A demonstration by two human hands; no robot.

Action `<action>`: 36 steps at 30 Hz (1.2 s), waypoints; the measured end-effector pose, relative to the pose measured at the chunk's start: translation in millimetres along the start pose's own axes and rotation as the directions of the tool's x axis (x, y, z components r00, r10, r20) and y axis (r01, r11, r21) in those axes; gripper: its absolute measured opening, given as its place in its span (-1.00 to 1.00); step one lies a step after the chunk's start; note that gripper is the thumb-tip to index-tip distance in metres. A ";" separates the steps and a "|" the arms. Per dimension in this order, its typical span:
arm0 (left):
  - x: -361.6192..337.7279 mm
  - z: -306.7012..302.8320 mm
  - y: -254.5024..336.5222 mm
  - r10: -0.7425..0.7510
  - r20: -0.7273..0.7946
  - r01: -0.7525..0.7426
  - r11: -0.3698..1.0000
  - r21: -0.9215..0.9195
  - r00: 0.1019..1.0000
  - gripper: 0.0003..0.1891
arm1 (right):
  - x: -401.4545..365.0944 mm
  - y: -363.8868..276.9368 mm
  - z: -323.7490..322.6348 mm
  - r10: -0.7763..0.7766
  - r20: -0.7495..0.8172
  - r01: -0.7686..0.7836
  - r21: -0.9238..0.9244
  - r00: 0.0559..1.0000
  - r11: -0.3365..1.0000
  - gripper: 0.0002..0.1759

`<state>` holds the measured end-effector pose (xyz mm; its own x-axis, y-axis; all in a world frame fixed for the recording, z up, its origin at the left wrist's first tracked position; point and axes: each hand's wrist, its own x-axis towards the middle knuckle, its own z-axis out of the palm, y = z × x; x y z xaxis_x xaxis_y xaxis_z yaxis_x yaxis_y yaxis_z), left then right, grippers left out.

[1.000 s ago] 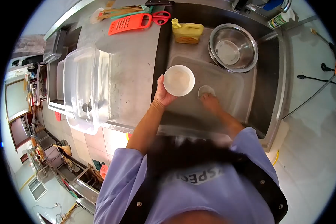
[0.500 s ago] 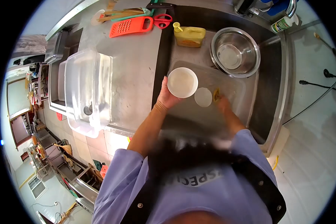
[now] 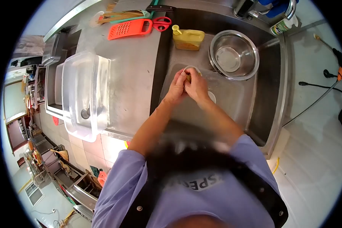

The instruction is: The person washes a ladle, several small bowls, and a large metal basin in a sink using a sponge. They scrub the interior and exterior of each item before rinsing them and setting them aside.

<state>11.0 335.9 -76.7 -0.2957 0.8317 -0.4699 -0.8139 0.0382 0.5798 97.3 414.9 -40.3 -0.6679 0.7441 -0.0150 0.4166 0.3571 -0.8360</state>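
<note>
Sink (image 3: 235, 102): left hand (image 3: 177, 89) closed on white bowl (image 3: 193, 68), right hand (image 3: 197, 87) closed on yellowish sponge (image 3: 187, 78) inside it; scrubbing looks midway, small dish (image 3: 212, 97) probably unwashed.

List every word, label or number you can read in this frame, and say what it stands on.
"SPE": letters on the front of the shirt, upside down in view; the letters on either side are blurred.
White bottle by the tap: label too small to read.
Yellow bottle in the sink: no legible text.
Bowl in the left hand: no text shows.
</note>
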 end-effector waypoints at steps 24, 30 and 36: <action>66.5 3.4 82.9 0.017 -0.141 -0.064 0.940 -0.336 0.990 -0.41 | 250.8 0.0 -7.4 0.027 0.286 0.078 -0.350 0.958 0.934 -0.55; 113.4 -5.9 82.9 -0.019 -0.071 -0.010 0.921 -0.390 0.997 -0.41 | 282.6 19.2 12.9 0.093 0.469 0.084 -0.343 0.878 0.936 -0.59; 126.6 -17.3 74.9 -0.089 -0.129 0.042 0.944 -0.328 0.988 -0.41 | 264.8 10.6 16.6 0.175 0.412 0.053 -0.486 0.894 0.872 -0.60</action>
<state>-96.0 434.5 -104.3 -0.2840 0.7467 -0.6015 -0.9446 -0.1102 0.3092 -85.4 606.4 -62.3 -0.7783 0.4954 -0.3859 0.6278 0.6256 -0.4631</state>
